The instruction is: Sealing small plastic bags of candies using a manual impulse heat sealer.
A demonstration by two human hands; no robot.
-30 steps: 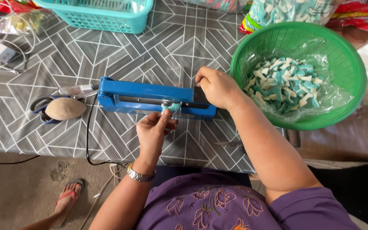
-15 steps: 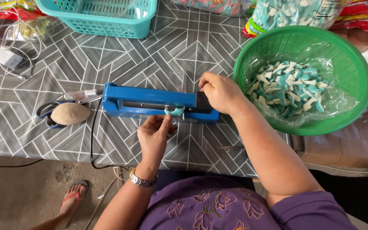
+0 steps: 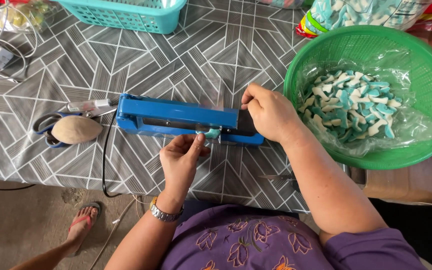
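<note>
**Two hands at the blue sealer**

The blue sealer (image 3: 176, 117) lay on the bench (image 3: 216, 55) with its long axis running left to right, tilted slightly so that its right end sat a little nearer the person. Its hinge end pointed left, towards the scissors (image 3: 43, 127), and its handle end pointed right, towards the green basket (image 3: 421, 65).

The right hand (image 3: 271, 112) rested palm down on the right end of the sealer's arm, fingers curled over it and pressing it shut. The left hand (image 3: 181, 160), with a metal watch (image 3: 163, 212) on its wrist, was just in front of the sealer, thumb and forefinger pinched on a small clear bag (image 3: 211, 134) holding a blue-and-white sweet. The bag's top passed under the closed arm, and its clear edge showed beyond the far side of the sealer.

There was one sealer and one bag in hand. One green basket stood to the right, lined with clear plastic and holding a heap of blue-and-white sweets (image 3: 356, 102), too many to count. One teal basket (image 3: 126, 15) stood at the far edge of the bench. One pair of scissors lay to the left of the sealer, with one tan oval object (image 3: 76, 130) resting across the handles. One black cord (image 3: 105, 155) ran from the sealer's left end over the near edge of the bench.
</note>
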